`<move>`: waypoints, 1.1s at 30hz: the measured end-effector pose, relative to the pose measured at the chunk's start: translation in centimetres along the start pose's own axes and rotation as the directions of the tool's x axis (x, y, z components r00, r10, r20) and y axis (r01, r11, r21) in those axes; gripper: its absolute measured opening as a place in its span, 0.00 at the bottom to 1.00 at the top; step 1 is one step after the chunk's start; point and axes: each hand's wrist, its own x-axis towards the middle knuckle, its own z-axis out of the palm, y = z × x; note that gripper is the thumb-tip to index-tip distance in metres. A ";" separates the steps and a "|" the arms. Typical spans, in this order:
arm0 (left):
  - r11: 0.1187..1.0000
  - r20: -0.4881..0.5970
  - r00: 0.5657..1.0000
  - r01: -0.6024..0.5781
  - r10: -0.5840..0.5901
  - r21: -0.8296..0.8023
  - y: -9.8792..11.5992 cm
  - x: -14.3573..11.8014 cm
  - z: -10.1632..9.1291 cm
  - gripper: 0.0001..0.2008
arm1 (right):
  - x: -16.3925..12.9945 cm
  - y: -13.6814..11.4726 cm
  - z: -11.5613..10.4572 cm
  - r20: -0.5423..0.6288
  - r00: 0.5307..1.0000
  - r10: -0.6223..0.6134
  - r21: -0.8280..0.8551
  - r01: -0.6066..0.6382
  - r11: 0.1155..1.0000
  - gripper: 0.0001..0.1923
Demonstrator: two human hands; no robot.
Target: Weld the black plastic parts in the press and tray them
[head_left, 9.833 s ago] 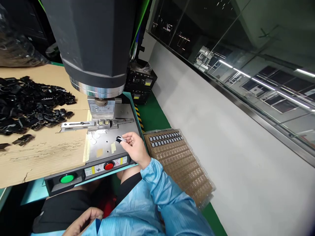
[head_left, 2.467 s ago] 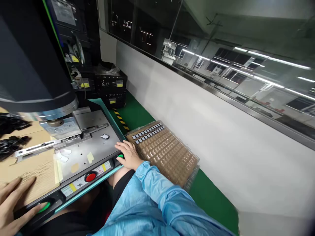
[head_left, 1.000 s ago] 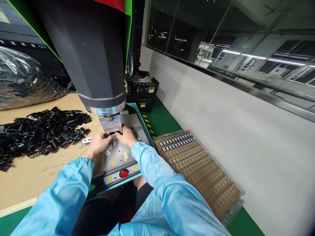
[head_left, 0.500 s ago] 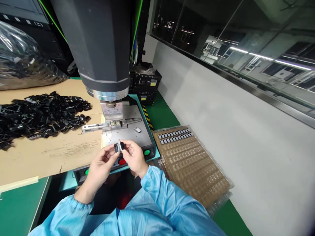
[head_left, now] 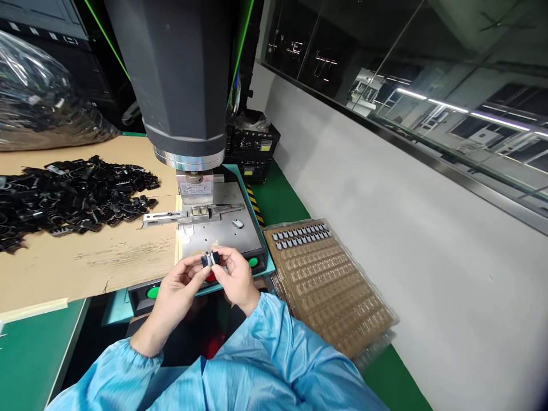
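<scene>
though near right fingers (head_left: 228,253), one loose piece (head_left: 237,224)

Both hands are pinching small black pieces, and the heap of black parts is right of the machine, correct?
No: the head view shows the heap left of the machine. Left hand and right hand do pinch small black pieces.

White wall (head_left: 385,228), dark windows (head_left: 334,51) above, green floor (head_left: 282,191), yellow-black stripes (head_left: 256,206), bright tube lights (head_left: 447,106)
</scene>
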 end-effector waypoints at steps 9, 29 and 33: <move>0.991 -0.028 0.998 0.048 -0.052 -0.128 -0.3 0.1 -0.4 0.23 | -0.1 -0.9 0.3 -0.017 1.000 0.024 0.136 -0.022 0.990 0.21; 0.732 0.311 0.905 0.419 -0.290 -0.537 0.1 -0.5 -1.1 0.23 | -0.3 -2.1 0.8 0.069 0.976 0.208 0.510 -0.214 0.833 0.19; 0.740 0.308 0.905 0.420 -0.295 -0.525 0.3 -0.6 -1.0 0.23 | -0.3 -2.1 0.8 0.082 0.973 0.216 0.499 -0.228 0.836 0.18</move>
